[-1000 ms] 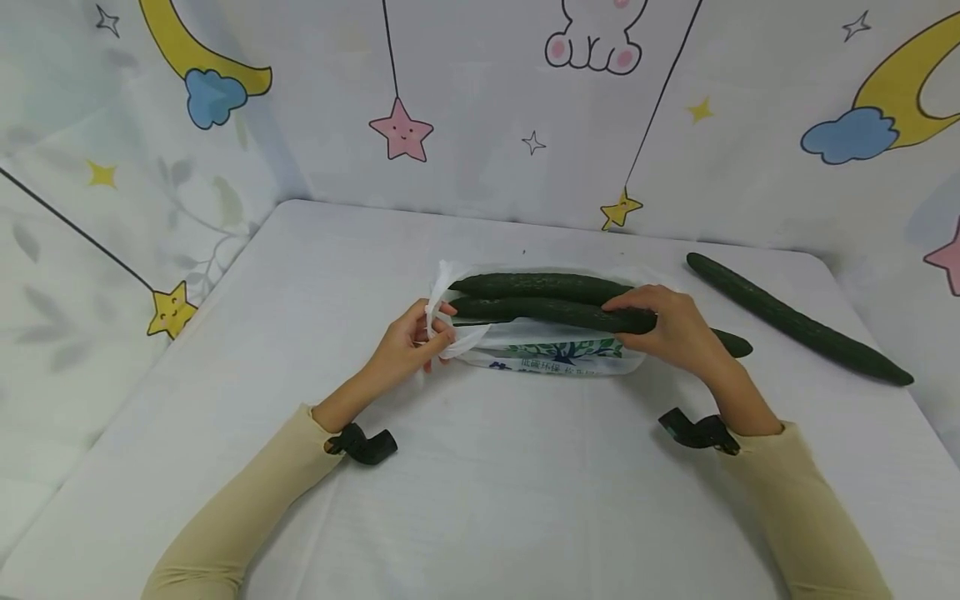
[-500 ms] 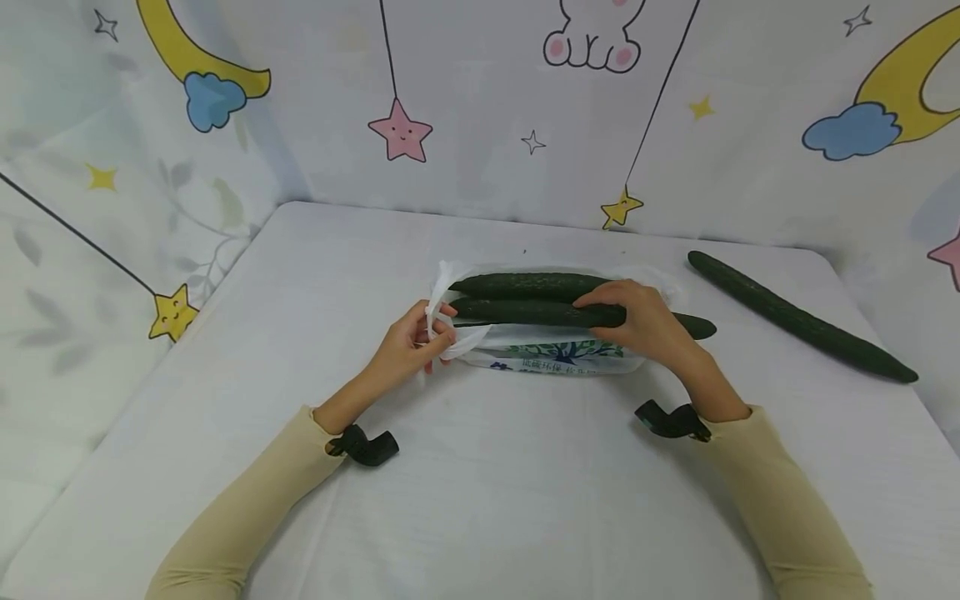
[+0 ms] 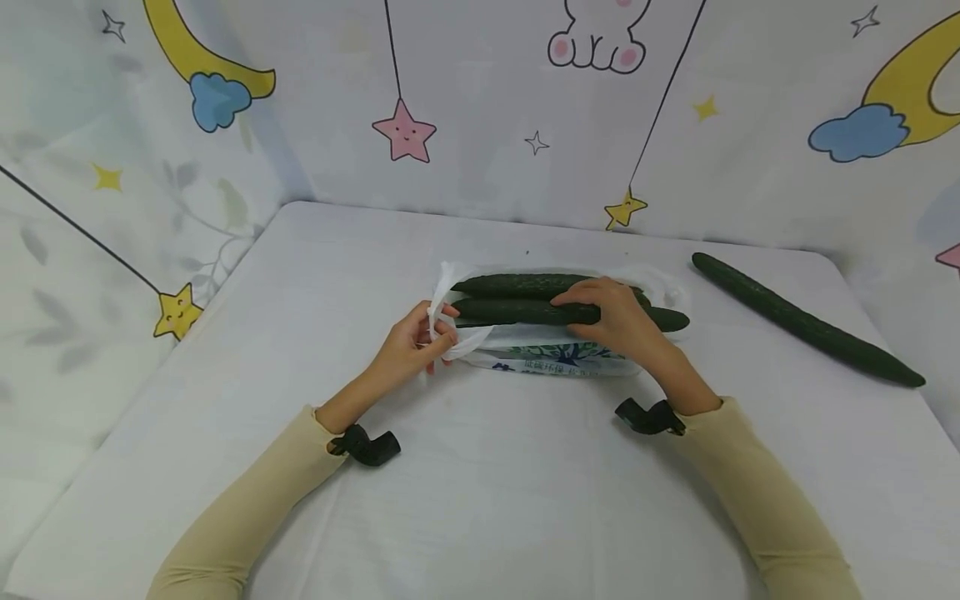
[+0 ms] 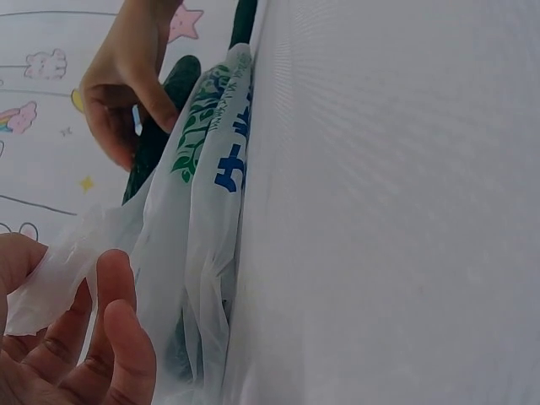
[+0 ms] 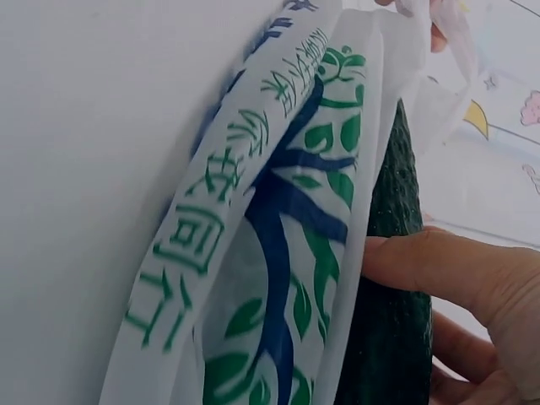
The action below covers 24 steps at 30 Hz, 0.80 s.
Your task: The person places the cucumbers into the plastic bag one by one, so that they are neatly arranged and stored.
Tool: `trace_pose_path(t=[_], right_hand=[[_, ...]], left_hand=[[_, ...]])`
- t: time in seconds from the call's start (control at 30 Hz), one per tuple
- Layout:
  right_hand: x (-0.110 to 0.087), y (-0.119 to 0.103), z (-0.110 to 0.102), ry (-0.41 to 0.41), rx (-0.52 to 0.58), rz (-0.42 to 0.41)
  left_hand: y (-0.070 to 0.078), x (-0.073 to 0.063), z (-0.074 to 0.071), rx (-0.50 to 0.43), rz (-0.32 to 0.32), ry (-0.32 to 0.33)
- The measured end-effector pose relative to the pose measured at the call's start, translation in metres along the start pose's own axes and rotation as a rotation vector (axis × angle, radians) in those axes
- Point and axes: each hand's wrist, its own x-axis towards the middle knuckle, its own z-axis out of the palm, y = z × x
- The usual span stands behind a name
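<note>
A white plastic bag [image 3: 480, 360] printed with a green and blue tree lies on its side in the middle of the table, its mouth toward the left. My left hand [image 3: 411, 340] pinches the edge of that mouth; the left wrist view shows the thin film between thumb and fingers. Across the bag, my right hand [image 3: 611, 312] grips a dark green cucumber [image 3: 525, 312] from above, its tip at the bag's mouth and its other end sticking out past my palm. Another cucumber [image 3: 517, 285] lies just behind it, against the bag.
One more cucumber [image 3: 806, 318] lies slanted at the table's right side. The white-covered table [image 3: 480, 500] meets a cloth backdrop [image 3: 480, 100] with moons and stars at its back edge. A black wrist camera [image 3: 366, 446] sits at the left cuff.
My right hand has slid left along with the gripped cucumber, whose right end now reaches less far beyond the bag. The left hand holds the bag's edge in the same spot.
</note>
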Motion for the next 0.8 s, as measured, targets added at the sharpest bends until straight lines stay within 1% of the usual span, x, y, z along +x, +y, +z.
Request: trace_pose_path(t=[0.13, 0.3, 0.57, 0.8], right_hand=[[0.004, -0.004, 0.004, -0.01, 0.006, 0.005], [0.01, -0.008, 0.008, -0.021, 0.008, -0.017], [0.014, -0.011, 0.011, -0.07, 0.005, -0.028], [0.018, -0.006, 0.015, -0.048, 0.004, -0.111]], left_hand=[[0.0, 0.0, 0.0, 0.0, -0.002, -0.002], [0.001, 0.0, -0.001, 0.004, -0.011, 0.004], [0.003, 0.0, 0.0, -0.004, -0.019, 0.001], [0.003, 0.001, 0.001, -0.005, -0.018, 0.007]])
